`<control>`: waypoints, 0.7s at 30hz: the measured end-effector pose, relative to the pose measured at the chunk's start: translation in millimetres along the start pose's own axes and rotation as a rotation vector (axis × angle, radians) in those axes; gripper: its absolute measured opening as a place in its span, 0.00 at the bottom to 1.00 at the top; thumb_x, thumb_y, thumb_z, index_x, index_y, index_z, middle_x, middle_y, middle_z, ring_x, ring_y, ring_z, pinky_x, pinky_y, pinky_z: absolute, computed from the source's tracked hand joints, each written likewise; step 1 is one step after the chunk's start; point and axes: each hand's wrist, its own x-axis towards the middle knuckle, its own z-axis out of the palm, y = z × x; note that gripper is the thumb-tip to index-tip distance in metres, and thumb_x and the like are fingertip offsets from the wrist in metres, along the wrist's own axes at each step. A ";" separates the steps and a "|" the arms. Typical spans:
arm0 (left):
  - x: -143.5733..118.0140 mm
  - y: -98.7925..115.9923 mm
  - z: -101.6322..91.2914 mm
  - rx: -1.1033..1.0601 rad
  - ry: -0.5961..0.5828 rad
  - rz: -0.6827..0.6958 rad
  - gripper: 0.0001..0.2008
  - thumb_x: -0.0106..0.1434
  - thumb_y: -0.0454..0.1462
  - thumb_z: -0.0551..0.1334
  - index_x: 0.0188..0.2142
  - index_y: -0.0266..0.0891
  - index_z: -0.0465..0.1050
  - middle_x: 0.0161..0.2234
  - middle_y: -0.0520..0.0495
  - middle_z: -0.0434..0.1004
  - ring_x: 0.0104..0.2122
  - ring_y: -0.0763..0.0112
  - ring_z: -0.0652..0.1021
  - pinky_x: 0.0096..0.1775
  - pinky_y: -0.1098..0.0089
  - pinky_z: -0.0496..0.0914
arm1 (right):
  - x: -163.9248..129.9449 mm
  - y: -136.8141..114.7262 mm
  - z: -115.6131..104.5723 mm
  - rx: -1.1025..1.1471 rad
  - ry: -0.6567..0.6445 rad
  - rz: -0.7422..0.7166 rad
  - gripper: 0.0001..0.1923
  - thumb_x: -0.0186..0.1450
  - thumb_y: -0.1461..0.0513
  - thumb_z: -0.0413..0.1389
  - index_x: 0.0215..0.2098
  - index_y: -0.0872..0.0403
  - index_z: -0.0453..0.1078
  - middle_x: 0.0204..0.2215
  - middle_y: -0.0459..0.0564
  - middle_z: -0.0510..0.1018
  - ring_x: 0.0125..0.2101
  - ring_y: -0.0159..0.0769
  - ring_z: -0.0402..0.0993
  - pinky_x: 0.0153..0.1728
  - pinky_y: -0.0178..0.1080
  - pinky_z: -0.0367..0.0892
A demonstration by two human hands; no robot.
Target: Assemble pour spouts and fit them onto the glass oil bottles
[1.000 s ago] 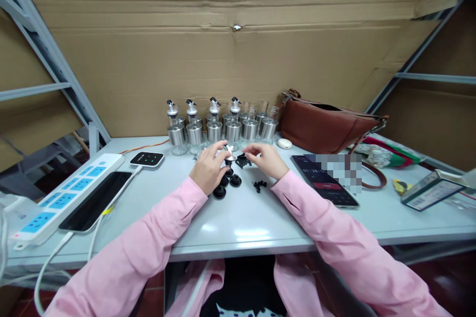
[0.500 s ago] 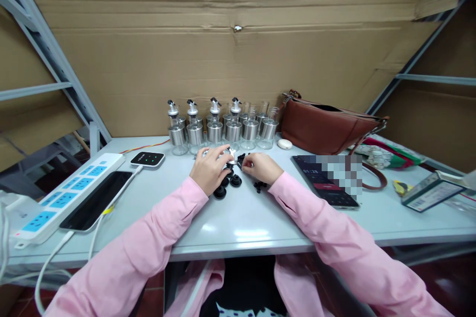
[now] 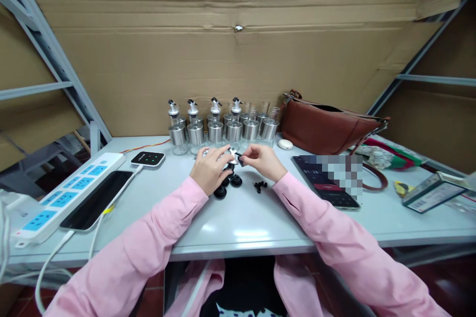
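Note:
My left hand (image 3: 208, 168) grips a small pourer spout (image 3: 231, 154), silver on top and black below, just above the white table (image 3: 245, 218). My right hand (image 3: 262, 160) pinches a tiny black piece (image 3: 240, 159) right beside the spout's tip. Under my left hand lie black round stoppers (image 3: 226, 185). A few tiny black bits (image 3: 260, 186) rest in front of my right wrist. Behind my hands stand several glass bottles with steel bands (image 3: 223, 126); the left ones carry spouts.
A white power strip (image 3: 63, 198), a black phone on a cable (image 3: 95, 199) and a small black device (image 3: 148, 159) lie at left. A brown leather bag (image 3: 327, 126), a white pebble-like case (image 3: 285, 144), another phone (image 3: 327, 180) and a carton (image 3: 427, 192) sit at right. Cardboard walls the back.
My right hand picked a tiny black piece up from the cluster on the table and brought it leftward to the spout. My left hand stayed put, holding the spout.

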 end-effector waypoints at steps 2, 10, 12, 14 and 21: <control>0.0 -0.1 0.4 0.000 -0.009 0.003 0.11 0.58 0.35 0.63 0.42 0.41 0.69 0.53 0.43 0.69 0.48 0.61 0.72 0.49 0.55 0.60 | 0.6 -0.1 0.3 0.214 0.012 -0.002 0.09 0.51 0.59 0.58 0.22 0.55 0.63 0.18 0.46 0.74 0.21 0.31 0.70 0.24 0.33 0.64; -0.2 -1.3 2.1 0.008 -0.012 0.029 0.11 0.59 0.34 0.62 0.43 0.40 0.69 0.55 0.40 0.67 0.48 0.61 0.72 0.50 0.55 0.59 | 0.7 -3.6 0.1 0.284 0.107 -0.085 0.11 0.50 0.58 0.60 0.28 0.56 0.66 0.18 0.41 0.69 0.19 0.27 0.65 0.23 0.32 0.61; -0.1 -1.7 2.5 0.013 -0.022 0.033 0.11 0.59 0.34 0.62 0.43 0.41 0.69 0.54 0.41 0.68 0.48 0.61 0.73 0.51 0.55 0.59 | 0.6 -3.4 -1.2 0.159 0.125 -0.117 0.06 0.53 0.61 0.57 0.27 0.56 0.67 0.18 0.42 0.70 0.20 0.27 0.65 0.24 0.32 0.61; 0.2 -1.9 2.6 0.019 -0.033 0.025 0.11 0.59 0.34 0.62 0.43 0.41 0.69 0.54 0.41 0.68 0.48 0.61 0.73 0.51 0.54 0.59 | 0.8 -2.3 -2.5 -0.028 0.119 -0.161 0.02 0.54 0.65 0.54 0.26 0.57 0.69 0.20 0.45 0.72 0.22 0.28 0.66 0.27 0.32 0.62; 0.7 -0.2 0.0 0.025 -0.050 -0.002 0.12 0.58 0.34 0.63 0.43 0.41 0.69 0.54 0.42 0.69 0.47 0.61 0.72 0.51 0.53 0.59 | 0.0 2.9 -3.8 -0.448 -0.234 -0.108 0.05 0.55 0.64 0.58 0.29 0.58 0.75 0.24 0.48 0.76 0.24 0.30 0.68 0.30 0.33 0.61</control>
